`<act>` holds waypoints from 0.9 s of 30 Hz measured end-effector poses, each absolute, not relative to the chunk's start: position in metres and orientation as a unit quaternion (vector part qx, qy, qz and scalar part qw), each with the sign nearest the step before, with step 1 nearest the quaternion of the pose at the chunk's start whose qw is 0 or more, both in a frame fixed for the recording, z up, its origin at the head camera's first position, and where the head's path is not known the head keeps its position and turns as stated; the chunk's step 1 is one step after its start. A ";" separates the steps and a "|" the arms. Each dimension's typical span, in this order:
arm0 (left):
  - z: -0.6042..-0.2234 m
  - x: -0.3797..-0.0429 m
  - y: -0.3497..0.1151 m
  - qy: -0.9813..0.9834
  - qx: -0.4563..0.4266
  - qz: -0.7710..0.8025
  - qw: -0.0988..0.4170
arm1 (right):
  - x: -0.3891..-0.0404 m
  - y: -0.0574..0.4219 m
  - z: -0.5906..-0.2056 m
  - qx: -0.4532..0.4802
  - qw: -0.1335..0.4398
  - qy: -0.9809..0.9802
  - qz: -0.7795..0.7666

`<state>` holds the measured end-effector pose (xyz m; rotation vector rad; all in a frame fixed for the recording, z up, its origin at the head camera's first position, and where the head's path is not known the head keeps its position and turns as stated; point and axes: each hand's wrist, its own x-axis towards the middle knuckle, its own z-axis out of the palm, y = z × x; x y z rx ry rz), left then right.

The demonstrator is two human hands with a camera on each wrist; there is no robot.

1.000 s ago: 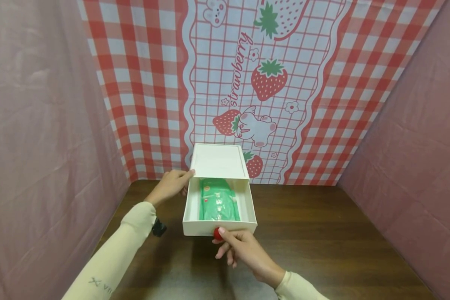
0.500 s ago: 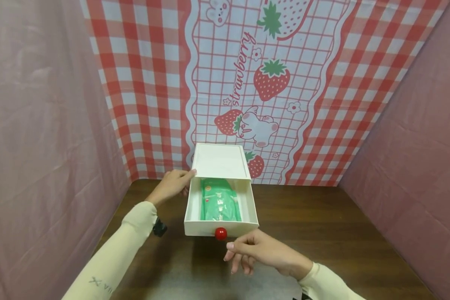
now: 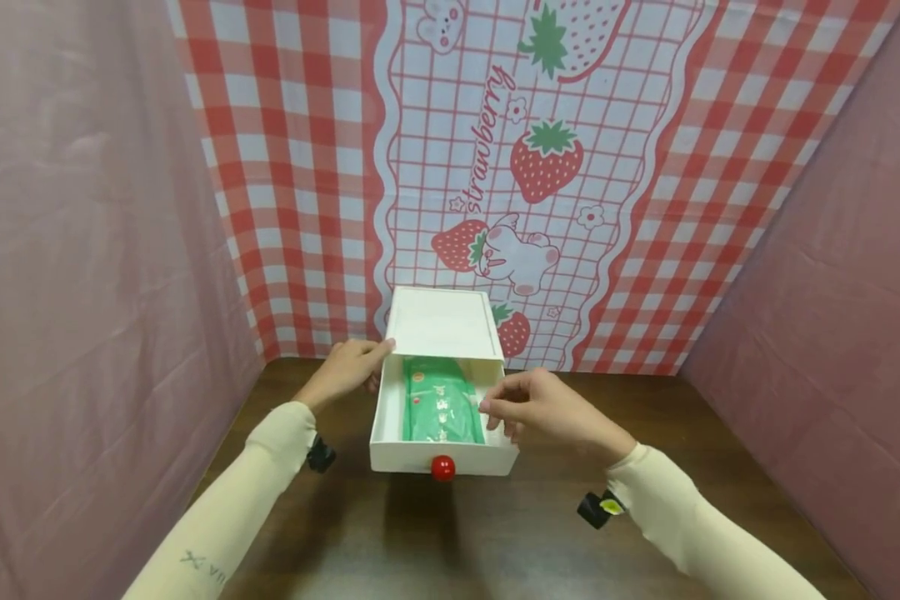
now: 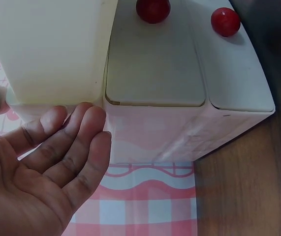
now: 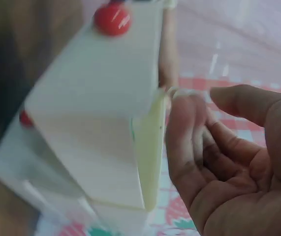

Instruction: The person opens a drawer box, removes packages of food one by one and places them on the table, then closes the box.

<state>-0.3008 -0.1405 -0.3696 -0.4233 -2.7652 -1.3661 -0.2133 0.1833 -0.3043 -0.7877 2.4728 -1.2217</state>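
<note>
1. Green packet (image 3: 441, 404) is lying in the drawer (image 3: 399, 457), long axis running front-to-back.
2. Right hand (image 3: 547, 408) is hovering beside it, thumb-to-finger gap narrow.
3. Left hand (image 3: 345, 371) is touching the cabinet (image 3: 442, 321), fingers relaxed.

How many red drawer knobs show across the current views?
3. The first knob is on the pulled-out top drawer, the second knob on the closed middle drawer, the third knob on the closed bottom drawer. Any on unseen sides would be hidden.

Draped booth (image 3: 817, 350) — pink curtains (image 3: 97, 250), strawberry-print backdrop (image 3: 547, 167)
</note>
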 end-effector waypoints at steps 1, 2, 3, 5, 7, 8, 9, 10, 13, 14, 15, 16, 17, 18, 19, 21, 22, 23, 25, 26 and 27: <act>-0.369 -0.300 -0.141 -0.888 -0.136 -0.439 0.013 | -0.217 0.180 -0.305 -0.283 0.111 0.870 -0.389; -0.369 -0.300 -0.141 -0.888 -0.136 -0.439 0.013 | -0.221 0.175 -0.306 -0.296 0.085 0.884 -0.353; -0.369 -0.300 -0.141 -0.887 -0.136 -0.441 0.013 | -0.224 0.171 -0.306 -0.311 0.063 0.893 -0.320; -0.368 -0.299 -0.142 -0.888 -0.133 -0.440 0.015 | -0.230 0.162 -0.307 -0.349 0.028 0.900 -0.258; -0.368 -0.299 -0.142 -0.888 -0.132 -0.441 0.015 | -0.236 0.155 -0.308 -0.389 0.012 0.899 -0.202; -0.368 -0.300 -0.142 -0.887 -0.133 -0.441 0.016 | -0.238 0.152 -0.308 -0.410 0.008 0.895 -0.177; -0.368 -0.300 -0.141 -0.887 -0.134 -0.441 0.015 | -0.240 0.150 -0.308 -0.427 0.009 0.891 -0.154; -0.369 -0.300 -0.141 -0.887 -0.135 -0.442 0.014 | -0.241 0.149 -0.309 -0.442 0.009 0.887 -0.131; -0.369 -0.301 -0.140 -0.886 -0.138 -0.442 0.011 | -0.244 0.147 -0.313 -0.468 0.011 0.881 -0.070; -0.369 -0.300 -0.140 -0.887 -0.139 -0.441 0.011 | -0.245 0.147 -0.314 -0.476 0.007 0.878 -0.053; -0.369 -0.300 -0.140 -0.887 -0.138 -0.440 0.009 | -0.245 0.147 -0.316 -0.481 0.004 0.876 -0.037; -0.370 -0.300 -0.140 -0.887 -0.136 -0.441 0.008 | -0.245 0.147 -0.318 -0.487 0.000 0.873 -0.023; -0.370 -0.300 -0.140 -0.887 -0.134 -0.441 0.007 | -0.245 0.147 -0.320 -0.493 -0.005 0.870 -0.012; -0.370 -0.301 -0.140 -0.888 -0.134 -0.441 0.005 | -0.245 0.147 -0.321 -0.498 -0.008 0.867 -0.002; -0.370 -0.301 -0.140 -0.888 -0.132 -0.441 0.004 | -0.245 0.147 -0.322 -0.501 -0.011 0.866 0.007; -0.370 -0.301 -0.141 -0.888 -0.130 -0.441 0.004 | -0.245 0.147 -0.324 -0.505 -0.019 0.863 0.024; -0.369 -0.301 -0.141 -0.888 -0.130 -0.442 0.004 | -0.245 0.147 -0.324 -0.505 -0.022 0.862 0.032; -0.369 -0.301 -0.141 -0.888 -0.132 -0.441 0.006 | -0.244 0.147 -0.324 -0.504 -0.023 0.863 0.037; -0.368 -0.300 -0.141 -0.887 -0.133 -0.442 0.008 | -0.244 0.147 -0.323 -0.501 -0.022 0.864 0.050; -0.368 -0.300 -0.141 -0.887 -0.134 -0.441 0.009 | -0.244 0.147 -0.323 -0.500 -0.022 0.864 0.056; -0.367 -0.299 -0.140 -0.887 -0.134 -0.441 0.008 | -0.244 0.147 -0.322 -0.497 -0.019 0.865 0.063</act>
